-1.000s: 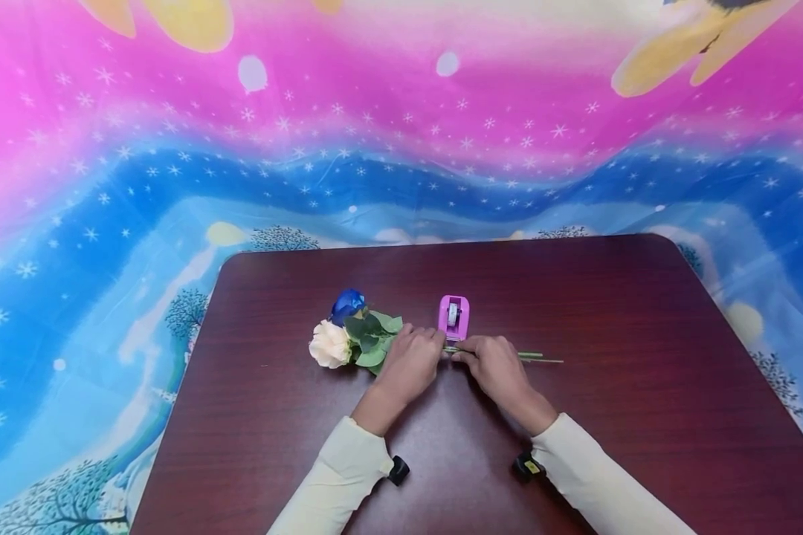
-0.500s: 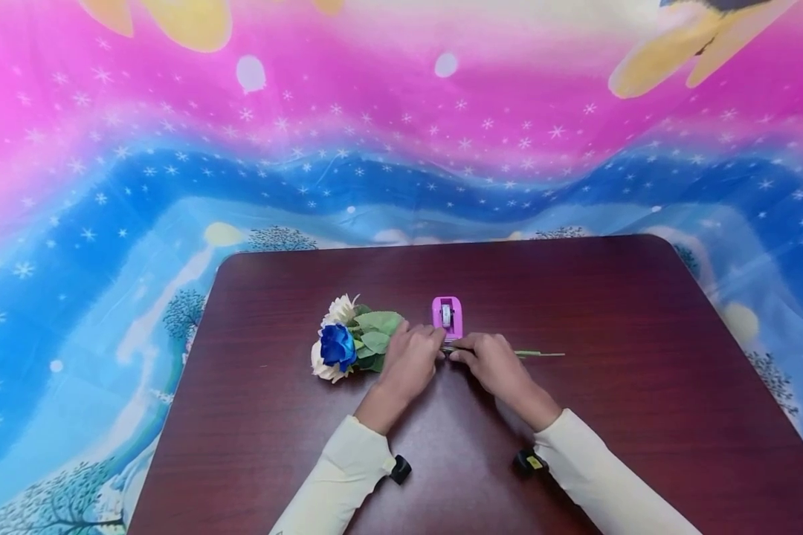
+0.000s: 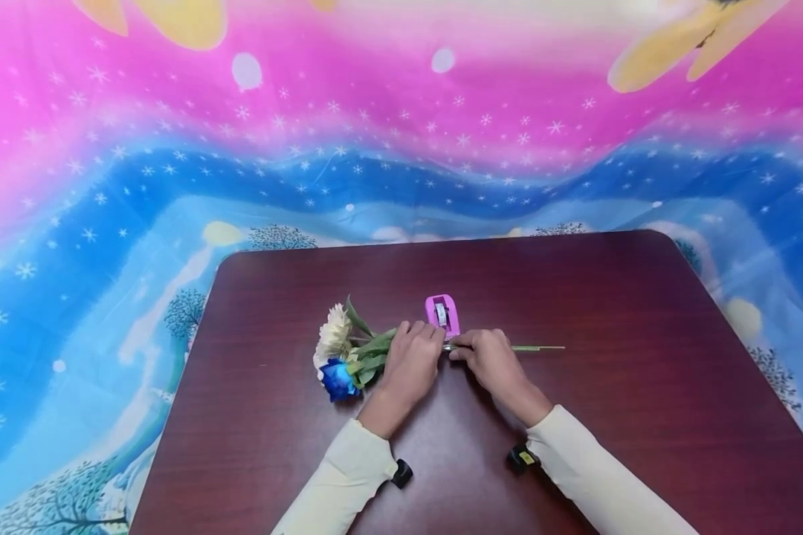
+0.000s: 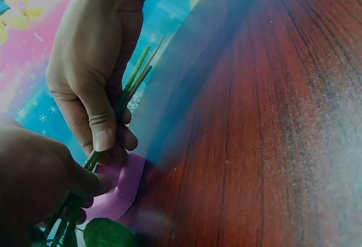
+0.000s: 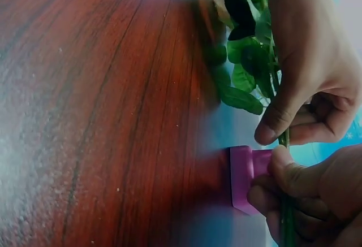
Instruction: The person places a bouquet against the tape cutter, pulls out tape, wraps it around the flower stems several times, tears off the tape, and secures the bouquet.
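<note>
A small bunch of flowers lies across my hands, with a blue rose (image 3: 339, 379) and a cream, many-petalled flower (image 3: 335, 332) at its left end. Its green stems (image 3: 538, 348) stick out to the right. My left hand (image 3: 413, 364) grips the stems just below the leaves (image 5: 249, 66). Close beside it, my right hand (image 3: 498, 365) pinches the same stems between thumb and fingers, as the left wrist view shows. A pink tape dispenser (image 3: 451, 313) with a roll of tape stands just beyond the fingertips; its front is partly hidden by them.
The dark red-brown wooden table (image 3: 595, 297) has rounded far corners. Behind it hangs a pink and blue printed cloth (image 3: 401, 148). Each wrist carries a small black camera, such as the right one (image 3: 523, 459).
The bunch has turned about its stems: the blue rose has come from the far side to the near side. The tape dispenser has shifted slightly left and tilted. Both hands stay near the same place.
</note>
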`<action>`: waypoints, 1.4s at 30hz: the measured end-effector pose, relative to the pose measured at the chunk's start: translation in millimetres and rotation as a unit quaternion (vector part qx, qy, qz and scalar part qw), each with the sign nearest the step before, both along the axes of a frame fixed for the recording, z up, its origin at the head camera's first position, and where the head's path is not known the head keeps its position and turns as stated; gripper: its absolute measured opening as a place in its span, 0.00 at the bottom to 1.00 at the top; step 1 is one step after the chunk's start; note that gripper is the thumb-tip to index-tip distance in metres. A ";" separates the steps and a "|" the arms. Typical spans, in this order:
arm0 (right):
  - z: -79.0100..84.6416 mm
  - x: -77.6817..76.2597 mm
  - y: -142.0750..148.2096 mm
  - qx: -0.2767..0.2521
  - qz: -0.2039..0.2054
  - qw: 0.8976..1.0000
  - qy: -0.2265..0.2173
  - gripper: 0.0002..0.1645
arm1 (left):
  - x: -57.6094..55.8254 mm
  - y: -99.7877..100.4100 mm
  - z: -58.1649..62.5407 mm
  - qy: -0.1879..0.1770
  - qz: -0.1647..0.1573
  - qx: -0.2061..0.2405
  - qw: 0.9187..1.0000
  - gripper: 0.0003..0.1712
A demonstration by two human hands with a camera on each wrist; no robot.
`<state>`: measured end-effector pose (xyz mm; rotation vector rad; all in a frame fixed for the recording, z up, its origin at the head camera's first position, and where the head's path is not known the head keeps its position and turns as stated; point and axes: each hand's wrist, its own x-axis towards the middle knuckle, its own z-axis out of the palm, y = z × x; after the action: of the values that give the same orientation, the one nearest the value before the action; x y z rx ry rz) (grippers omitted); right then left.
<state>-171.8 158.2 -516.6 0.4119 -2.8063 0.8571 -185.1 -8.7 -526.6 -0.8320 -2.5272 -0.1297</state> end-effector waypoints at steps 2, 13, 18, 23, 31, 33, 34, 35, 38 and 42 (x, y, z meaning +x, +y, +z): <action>0.6 -0.6 -0.7 0.004 -0.003 1.000 -0.004 0.05 | 0.8 0.2 0.8 -0.007 0.005 0.003 1.000 0.07; -0.5 -1.1 -2.6 0.011 -0.008 0.999 -0.030 0.03 | 4.2 3.2 1.8 -0.052 0.046 -0.012 0.998 0.11; -0.8 0.0 -3.5 0.006 -0.012 0.999 -0.038 0.03 | 1.7 3.6 -2.3 -0.042 0.055 -0.004 0.998 0.11; -1.3 1.1 -3.6 -0.001 -0.022 0.999 -0.048 0.04 | -0.8 3.2 -5.5 -0.026 0.054 -0.004 0.998 0.12; -3.9 0.4 -0.9 0.036 -0.029 0.999 -0.023 0.08 | -4.1 2.1 -8.6 0.025 0.034 -0.001 0.999 0.08; -3.8 0.4 0.1 0.050 -0.029 0.998 -0.024 0.10 | -4.7 1.6 -8.7 0.032 0.031 0.001 0.999 0.08; -3.8 0.2 0.7 0.056 -0.027 0.998 -0.027 0.11 | -4.7 1.3 -8.4 0.035 0.031 0.002 0.999 0.08; -3.5 0.0 1.1 0.060 -0.025 0.997 -0.030 0.12 | -4.8 0.9 -8.1 0.034 0.031 0.003 0.999 0.08; -3.2 -1.0 2.8 0.070 -0.008 0.997 -0.039 0.13 | -4.7 0.2 -6.7 0.025 0.032 -0.004 0.999 0.08; -2.2 -2.4 4.9 0.079 0.004 0.996 -0.048 0.14 | -5.4 0.3 -5.5 0.010 0.033 -0.019 0.999 0.07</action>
<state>-174.1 163.0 -518.8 0.4153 -2.9757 0.6751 -190.4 -8.4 -532.0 -0.7600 -2.5423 -0.0505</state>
